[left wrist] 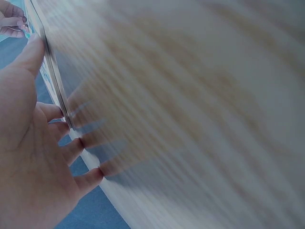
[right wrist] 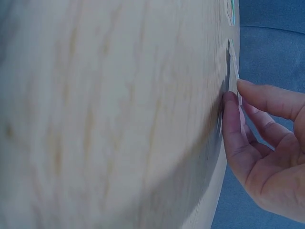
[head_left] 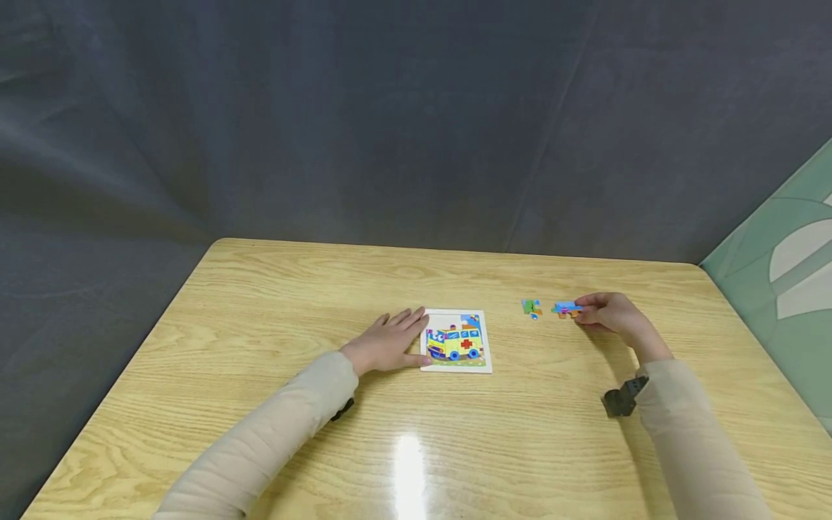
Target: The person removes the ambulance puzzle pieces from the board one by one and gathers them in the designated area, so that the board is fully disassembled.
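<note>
A square jigsaw puzzle in a white frame (head_left: pixel 457 369) lies on the table, its picture a yellow ambulance; a bare white patch shows at its upper left. My left hand (head_left: pixel 385 342) rests at the frame's left side with fingers spread, and the thumb and fingertips touch its edge. To the right, my right hand (head_left: pixel 609 315) pinches a blue and orange puzzle piece (head_left: pixel 567 308) between thumb and fingers. In the right wrist view that piece (right wrist: pixel 235 67) is tilted, one end raised off the tabletop. Another puzzle piece (head_left: pixel 531 308), green and blue, lies just left of it.
The wooden table (head_left: pixel 292 289) has a dark curtain (head_left: pixel 390 130) hanging behind it and along its left side. A green and white panel (head_left: pixel 793 267) stands at the right edge. A black wrist camera (head_left: pixel 620 399) sits below the right sleeve.
</note>
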The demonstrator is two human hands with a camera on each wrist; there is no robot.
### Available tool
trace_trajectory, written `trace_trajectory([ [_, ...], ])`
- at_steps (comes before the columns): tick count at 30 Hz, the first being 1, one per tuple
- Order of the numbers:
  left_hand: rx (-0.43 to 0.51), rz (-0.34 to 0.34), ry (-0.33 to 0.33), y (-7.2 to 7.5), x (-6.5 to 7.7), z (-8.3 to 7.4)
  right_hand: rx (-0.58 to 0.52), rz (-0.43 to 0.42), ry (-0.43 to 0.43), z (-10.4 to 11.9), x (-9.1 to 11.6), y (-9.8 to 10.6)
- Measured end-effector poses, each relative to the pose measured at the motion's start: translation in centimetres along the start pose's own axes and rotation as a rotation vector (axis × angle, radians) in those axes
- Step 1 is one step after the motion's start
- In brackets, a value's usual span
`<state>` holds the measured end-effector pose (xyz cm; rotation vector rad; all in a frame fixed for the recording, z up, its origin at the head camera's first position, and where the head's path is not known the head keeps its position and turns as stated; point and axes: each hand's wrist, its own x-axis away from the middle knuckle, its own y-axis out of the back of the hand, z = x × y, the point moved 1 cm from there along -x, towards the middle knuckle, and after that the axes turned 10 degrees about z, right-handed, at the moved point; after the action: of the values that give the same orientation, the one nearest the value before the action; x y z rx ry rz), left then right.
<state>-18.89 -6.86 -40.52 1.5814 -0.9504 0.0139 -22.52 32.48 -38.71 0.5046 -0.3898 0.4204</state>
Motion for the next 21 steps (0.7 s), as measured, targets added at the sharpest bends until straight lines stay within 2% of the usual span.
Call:
trace_trajectory([
  [12,-0.002,0.001,-0.004,0.1,0.0,-0.1,0.071,-0.027,0.006,0.6,0.6,0.2],
  [17,-0.006,0.001,-0.002,0.0,0.0,0.0,0.155,-0.059,0.018,1.6,0.6,0.0],
  [21,0.001,0.002,-0.006,0.1,0.1,0.0,0.179,-0.063,0.053,2.9,0.3,-0.8],
])
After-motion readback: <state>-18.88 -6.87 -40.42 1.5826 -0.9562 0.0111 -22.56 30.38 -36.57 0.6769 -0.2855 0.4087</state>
